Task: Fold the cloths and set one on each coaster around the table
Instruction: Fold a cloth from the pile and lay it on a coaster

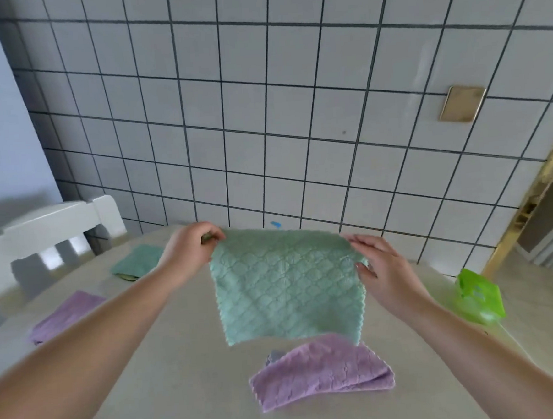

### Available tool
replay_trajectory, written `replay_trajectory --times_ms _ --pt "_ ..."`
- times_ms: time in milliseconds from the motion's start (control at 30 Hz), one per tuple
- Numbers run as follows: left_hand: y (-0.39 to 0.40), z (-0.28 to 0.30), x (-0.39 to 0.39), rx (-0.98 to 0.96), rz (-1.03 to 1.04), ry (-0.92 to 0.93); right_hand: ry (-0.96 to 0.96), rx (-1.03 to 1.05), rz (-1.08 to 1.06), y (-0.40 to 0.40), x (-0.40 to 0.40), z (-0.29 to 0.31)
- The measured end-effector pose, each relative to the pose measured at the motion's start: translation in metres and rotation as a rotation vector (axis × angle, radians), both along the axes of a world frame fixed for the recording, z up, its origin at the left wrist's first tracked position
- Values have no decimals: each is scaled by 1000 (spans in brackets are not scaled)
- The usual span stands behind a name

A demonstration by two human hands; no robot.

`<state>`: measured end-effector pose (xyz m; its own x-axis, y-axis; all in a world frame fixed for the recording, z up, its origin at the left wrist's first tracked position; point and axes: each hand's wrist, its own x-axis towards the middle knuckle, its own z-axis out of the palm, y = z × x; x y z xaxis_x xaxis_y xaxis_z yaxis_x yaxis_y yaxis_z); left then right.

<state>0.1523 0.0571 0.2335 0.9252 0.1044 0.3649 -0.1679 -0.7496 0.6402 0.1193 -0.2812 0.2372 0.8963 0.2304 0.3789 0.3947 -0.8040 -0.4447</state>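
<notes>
Head view, reading left to right. A white wooden chair back (50, 228) stands at the far left edge of the beige table (181, 363). On the table's left side lies a folded lilac quilted cloth (67, 314), flat on the surface. Beyond it, nearer the wall, rests a folded mint-green cloth (138, 258); a dark sliver shows under its near edge, too small to identify.

The left hand (191, 248) has its fingers curled and pinches the upper left corner of an unfolded mint-green quilted microfibre cloth (287, 287). This cloth is held up above the middle of the table, hanging as a single square sheet. Its surface shows a stitched scale-like pattern, its edges are cut in small zigzags, and its lower edge hangs just above a crumpled lilac quilted cloth (322, 369) lying loosely doubled on the table nearest the person.

The right hand (379, 264) grips the upper right corner of the hanging cloth, fingers extended along the top edge and thumb pressed against the right side.

At the right table edge sits a bright green plastic object (479, 295), blurred beyond identification. Behind everything is a white tiled wall with dark grout (262, 112), bearing a brass-coloured plate (461, 103) at upper right.
</notes>
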Motion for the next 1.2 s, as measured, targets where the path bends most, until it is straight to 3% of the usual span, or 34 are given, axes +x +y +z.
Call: replay_trajectory --times_ms 167,400,533,633,900,1033,1200 --pt "70 -14 22 -137 -7 106 163 -62 -45 74 40 -15" --pt "147 1 41 -202 12 -64 22 0 -70 153 61 -10" --pt "169 -19 25 -166 -8 -107 -6 41 -38 170 56 -36" --pt "186 -68 4 -264 -21 -5 53 93 -8 180 35 -74" --pt "193 -213 -84 -358 21 428 533 88 -90 184 -43 -195" --pt "188 -237 -115 -330 54 548 683 112 -131 181 -61 -215" --pt "183 -239 -112 -356 112 558 712 98 -238 184 -49 -219"
